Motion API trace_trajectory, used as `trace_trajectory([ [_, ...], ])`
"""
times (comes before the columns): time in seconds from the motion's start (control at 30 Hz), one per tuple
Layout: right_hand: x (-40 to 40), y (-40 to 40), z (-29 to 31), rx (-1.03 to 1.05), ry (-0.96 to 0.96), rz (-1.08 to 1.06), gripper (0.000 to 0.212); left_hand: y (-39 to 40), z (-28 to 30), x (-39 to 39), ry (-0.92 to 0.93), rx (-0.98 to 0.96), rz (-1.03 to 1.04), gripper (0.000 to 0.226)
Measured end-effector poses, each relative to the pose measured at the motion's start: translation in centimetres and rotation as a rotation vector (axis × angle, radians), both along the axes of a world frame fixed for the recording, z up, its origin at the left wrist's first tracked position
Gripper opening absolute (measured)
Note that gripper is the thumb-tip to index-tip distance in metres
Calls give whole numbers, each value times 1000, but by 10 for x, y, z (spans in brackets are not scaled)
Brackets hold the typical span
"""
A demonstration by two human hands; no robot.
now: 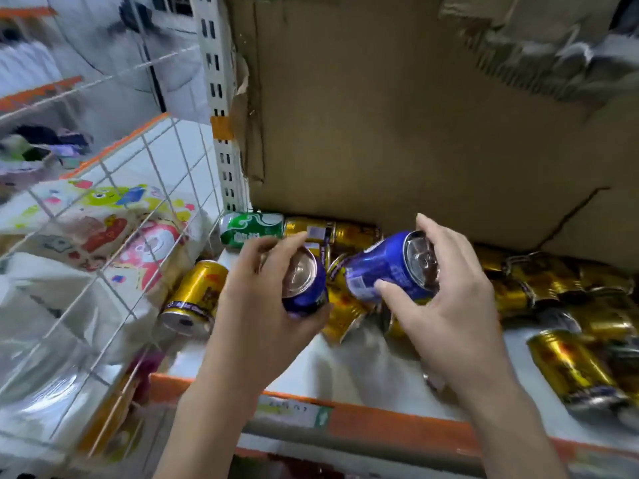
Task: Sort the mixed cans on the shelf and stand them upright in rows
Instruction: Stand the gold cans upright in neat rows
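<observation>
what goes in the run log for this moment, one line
left hand grips blue can | right hand grips second blue can | gold cans lying on shelf | none upright

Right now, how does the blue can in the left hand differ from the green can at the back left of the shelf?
The blue can is held off the shelf in the left hand; the green can lies untouched on its side by the cardboard backing. The blue can's silver end faces the camera; the green can shows its side, lengthwise. Blue is partly hidden by fingers; green is in nearly full view. Neither stands upright.
</observation>
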State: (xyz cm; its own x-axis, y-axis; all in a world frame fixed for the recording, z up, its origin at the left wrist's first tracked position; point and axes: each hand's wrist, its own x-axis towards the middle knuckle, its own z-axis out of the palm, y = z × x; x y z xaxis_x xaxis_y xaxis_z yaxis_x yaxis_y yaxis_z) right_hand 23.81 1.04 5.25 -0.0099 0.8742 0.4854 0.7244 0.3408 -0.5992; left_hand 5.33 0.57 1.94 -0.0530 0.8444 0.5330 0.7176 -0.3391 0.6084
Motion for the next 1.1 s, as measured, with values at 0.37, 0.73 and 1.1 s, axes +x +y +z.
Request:
trace_trajectory([
  [0.37, 156, -106, -1, 14, 40, -406, 69, -43, 15, 179, 39, 83, -491, 78],
  [0.73, 358, -266, -29, -49, -91, -617, 71, -166, -13, 397, 155, 13, -716, 79],
  [1.1, 472, -311, -51, -106, -96, -731, 78, -194, -23, 522, 283, -49, -827, 84],
])
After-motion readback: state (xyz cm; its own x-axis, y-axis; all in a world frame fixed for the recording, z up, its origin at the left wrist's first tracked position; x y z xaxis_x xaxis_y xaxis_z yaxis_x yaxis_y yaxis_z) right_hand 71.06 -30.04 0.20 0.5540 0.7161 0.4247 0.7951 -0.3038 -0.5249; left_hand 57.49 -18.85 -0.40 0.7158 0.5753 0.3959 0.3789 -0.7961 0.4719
